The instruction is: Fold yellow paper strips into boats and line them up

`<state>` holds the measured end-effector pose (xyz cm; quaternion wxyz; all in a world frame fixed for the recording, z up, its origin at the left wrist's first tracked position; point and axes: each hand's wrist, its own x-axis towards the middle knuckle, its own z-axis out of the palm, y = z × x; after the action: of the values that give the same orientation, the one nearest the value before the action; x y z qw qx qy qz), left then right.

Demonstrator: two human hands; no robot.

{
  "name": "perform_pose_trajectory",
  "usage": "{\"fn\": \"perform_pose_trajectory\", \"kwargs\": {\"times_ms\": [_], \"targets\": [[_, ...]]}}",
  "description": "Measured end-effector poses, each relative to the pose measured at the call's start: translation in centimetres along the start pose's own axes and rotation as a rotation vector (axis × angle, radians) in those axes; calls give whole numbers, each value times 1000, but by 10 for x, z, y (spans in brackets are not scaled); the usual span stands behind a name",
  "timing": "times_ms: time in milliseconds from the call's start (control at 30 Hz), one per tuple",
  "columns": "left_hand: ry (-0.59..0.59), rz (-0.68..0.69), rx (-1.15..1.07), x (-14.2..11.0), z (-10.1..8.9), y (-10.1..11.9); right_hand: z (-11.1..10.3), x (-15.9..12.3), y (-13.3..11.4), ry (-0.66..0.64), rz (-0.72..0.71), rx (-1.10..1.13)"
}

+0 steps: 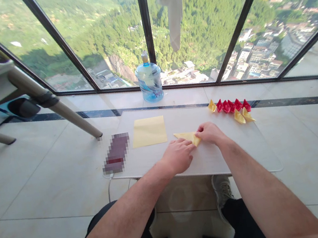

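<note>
On white table [209, 161], right of flat sheet [149, 131], folded yellow paper [184, 135]. Left hand [180, 154] lies flattened on it; right hand [209, 132] pinches right end. Step seems creasing, though hands hide fold; next move calls for steady pressure.

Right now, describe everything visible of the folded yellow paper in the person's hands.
The folded yellow paper is pale, thin and matte-looking, with a pointed tip toward the left and another corner toward the person. It is over the white tabletop. The left hand lays its fingers on its near side; the right hand pinches its right end. Fingers hide part of its outline.
</note>
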<state>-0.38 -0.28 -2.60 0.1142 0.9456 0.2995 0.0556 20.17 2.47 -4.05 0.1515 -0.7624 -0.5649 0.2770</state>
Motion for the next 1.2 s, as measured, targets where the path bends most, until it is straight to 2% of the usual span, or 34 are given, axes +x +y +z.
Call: {"fn": "perform_pose_trajectory", "kwargs": {"times_ms": [333,867,1200], "targets": [[-21,-2,5,1,-4,1,5,-4,-9,79,-26,-129],[-50,-5,9,0,-10,2,10,-4,-11,102,-18,-174],[-29,-8,-2,0,-7,1,11,-5,-12,100,-4,-190]]}}
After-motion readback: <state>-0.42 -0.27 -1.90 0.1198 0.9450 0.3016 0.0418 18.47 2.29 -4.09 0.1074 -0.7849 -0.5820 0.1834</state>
